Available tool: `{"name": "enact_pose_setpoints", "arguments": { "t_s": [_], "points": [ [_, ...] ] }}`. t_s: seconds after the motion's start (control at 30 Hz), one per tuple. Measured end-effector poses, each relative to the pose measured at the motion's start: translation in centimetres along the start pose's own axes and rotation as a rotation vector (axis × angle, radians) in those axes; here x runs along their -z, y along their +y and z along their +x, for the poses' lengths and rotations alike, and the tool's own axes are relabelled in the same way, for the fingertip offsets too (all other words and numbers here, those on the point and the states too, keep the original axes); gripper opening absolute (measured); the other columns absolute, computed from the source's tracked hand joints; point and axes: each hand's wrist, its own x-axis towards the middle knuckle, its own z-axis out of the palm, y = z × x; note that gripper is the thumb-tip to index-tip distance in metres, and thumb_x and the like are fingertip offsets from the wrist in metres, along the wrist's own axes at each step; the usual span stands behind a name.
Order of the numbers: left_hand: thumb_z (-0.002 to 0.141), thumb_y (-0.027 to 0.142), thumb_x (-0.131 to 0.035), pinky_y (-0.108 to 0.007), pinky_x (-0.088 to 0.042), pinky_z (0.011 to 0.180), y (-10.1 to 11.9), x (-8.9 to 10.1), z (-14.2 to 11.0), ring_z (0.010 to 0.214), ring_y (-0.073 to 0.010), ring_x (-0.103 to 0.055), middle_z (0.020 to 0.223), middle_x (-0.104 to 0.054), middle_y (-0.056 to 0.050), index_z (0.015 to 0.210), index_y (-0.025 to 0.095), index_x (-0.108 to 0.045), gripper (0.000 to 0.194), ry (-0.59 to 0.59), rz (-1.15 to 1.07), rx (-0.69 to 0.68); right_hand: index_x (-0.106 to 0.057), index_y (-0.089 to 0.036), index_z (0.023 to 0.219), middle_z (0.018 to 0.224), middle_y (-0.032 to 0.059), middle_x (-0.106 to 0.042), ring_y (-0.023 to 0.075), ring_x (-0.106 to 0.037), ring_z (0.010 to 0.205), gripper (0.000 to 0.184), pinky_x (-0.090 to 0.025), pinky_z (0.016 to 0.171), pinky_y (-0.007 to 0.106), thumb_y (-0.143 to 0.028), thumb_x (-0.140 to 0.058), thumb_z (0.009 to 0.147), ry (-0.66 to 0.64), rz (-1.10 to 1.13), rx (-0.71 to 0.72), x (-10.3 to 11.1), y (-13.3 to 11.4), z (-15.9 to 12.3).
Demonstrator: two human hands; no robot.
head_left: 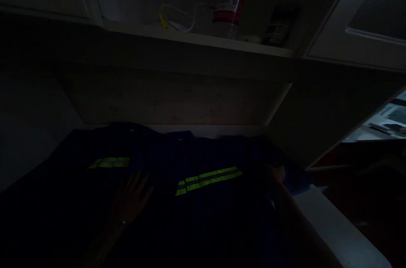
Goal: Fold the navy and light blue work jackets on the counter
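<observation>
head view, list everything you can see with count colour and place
garment: at least one, dark blue, spread below the shelf
reflective bands: two, yellow-green with greyish centre, across the garment
bottle: one, clear with red-and-white label, on the shelf
container: one, dark, right of the bottle
cord: one, white with a yellow piece, left of the bottle
shelf: one, pale, along the top
back panel: one, brownish, under the shelf
pale surface: one, whitish, lower right
far-right items: count unclear, blurred
left grip: one bare hand, fingers spread on the garment
right grip: one bare hand, at the garment's right part, hold unclear in the dark
</observation>
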Motion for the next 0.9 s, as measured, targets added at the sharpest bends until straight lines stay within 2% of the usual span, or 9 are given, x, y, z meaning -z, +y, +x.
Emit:
{"name": "enact_pose_setpoints", "arguments": {
  "t_s": [0.1,0.17,0.33,0.4,0.47,0.6,0.73,0.83,0.9],
  "points": [
    [0.09,0.049,-0.04,-0.055,-0.023,0.115,0.9,0.7,0.2,0.144,-0.0322,-0.03,0.156,-0.033,-0.01,0.143,0.025,-0.046,0.058,0.039,-0.035,0.14,-0.045,-0.005,0.136,0.132,0.0222,-0.053,0.0339,-0.051,0.122,0.078,-0.043,0.101,0.047,-0.037,-0.057,0.066,0.054,0.132,0.161,-1.0,-2.1,-1.2],
    [0.09,0.054,-0.039,-0.053,-0.024,0.115,1.2,0.9,0.3,0.143,-0.0306,-0.032,0.157,-0.033,-0.01,0.144,0.025,-0.045,0.061,0.06,-0.048,0.165,-0.035,-0.012,0.145,0.143,0.0168,-0.045,0.0305,-0.045,0.13,0.083,-0.038,0.108,0.046,-0.036,-0.059,0.069,-0.04,0.285,0.373,-1.2,-3.8,-3.1],
    [0.09,0.056,-0.038,-0.053,-0.025,0.113,1.0,0.6,0.3,0.141,-0.0296,-0.035,0.156,-0.035,-0.008,0.142,0.028,-0.048,0.06,0.089,-0.076,0.175,-0.033,-0.027,0.15,0.148,0.0086,-0.045,0.0267,-0.047,0.131,0.073,-0.044,0.105,0.045,-0.037,-0.06,0.082,-0.881,0.254,0.701,0.1,-7.2,-9.3],
    [0.089,0.056,-0.039,-0.053,-0.024,0.114,1.0,0.5,0.2,0.141,-0.0296,-0.036,0.156,-0.035,-0.009,0.141,0.028,-0.048,0.06,0.104,-0.079,0.178,-0.034,-0.029,0.15,0.153,0.0062,-0.038,0.0268,-0.04,0.137,0.075,-0.041,0.109,0.046,-0.041,-0.063,0.082,-1.068,0.162,0.784,0.1,-8.3,-10.5],
    [0.089,0.055,-0.04,-0.054,-0.023,0.114,1.0,0.6,0.1,0.141,-0.0295,-0.035,0.155,-0.036,-0.009,0.141,0.028,-0.048,0.059,0.11,-0.076,0.166,-0.033,-0.03,0.15,0.156,0.0045,-0.032,0.0251,-0.031,0.142,0.071,-0.033,0.114,0.047,-0.047,-0.06,0.086,-0.977,0.121,0.834,-0.8,-9.2,-10.6],
    [0.09,0.054,-0.039,-0.056,-0.023,0.113,1.0,0.6,0.0,0.141,-0.031,-0.034,0.155,-0.036,-0.009,0.141,0.028,-0.048,0.058,0.081,-0.072,0.165,-0.039,-0.027,0.147,0.158,0.0059,-0.027,0.026,-0.02,0.146,0.053,-0.017,0.117,0.057,-0.045,-0.038,0.097,-0.571,-0.224,0.813,-5.7,-10.0,-9.9],
    [0.09,0.054,-0.038,-0.058,-0.022,0.114,1.5,1.0,0.5,0.142,-0.0321,-0.033,0.156,-0.035,-0.011,0.141,0.025,-0.048,0.059,0.098,-0.105,0.165,-0.047,-0.036,0.14,0.16,0.0023,-0.024,0.0342,-0.013,0.147,0.044,-0.007,0.108,0.073,-0.04,-0.04,0.097,-0.743,-0.714,0.821,-10.1,-9.0,-10.5],
    [0.09,0.05,-0.038,-0.056,-0.021,0.116,2.2,2.3,-0.5,0.14,-0.0329,-0.035,0.153,-0.04,-0.014,0.136,0.017,-0.054,0.059,0.091,-0.262,0.223,-0.048,-0.03,0.14,0.156,0.0052,-0.033,0.0301,-0.022,0.145,0.045,-0.009,0.112,0.066,-0.037,-0.036,0.098,-0.748,-0.634,0.795,-10.2,-8.6,-10.9],
    [0.09,0.049,-0.037,-0.048,-0.027,0.116,2.6,3.8,-3.2,0.137,-0.0299,-0.041,0.147,-0.047,-0.012,0.133,0.016,-0.056,0.057,0.08,-0.511,0.308,-0.049,-0.021,0.139,0.149,0.0105,-0.045,0.0267,-0.038,0.138,0.048,-0.021,0.115,0.055,-0.038,-0.033,0.097,-0.688,-0.428,0.693,-8.4,-7.8,-10.9]
  ]
}}
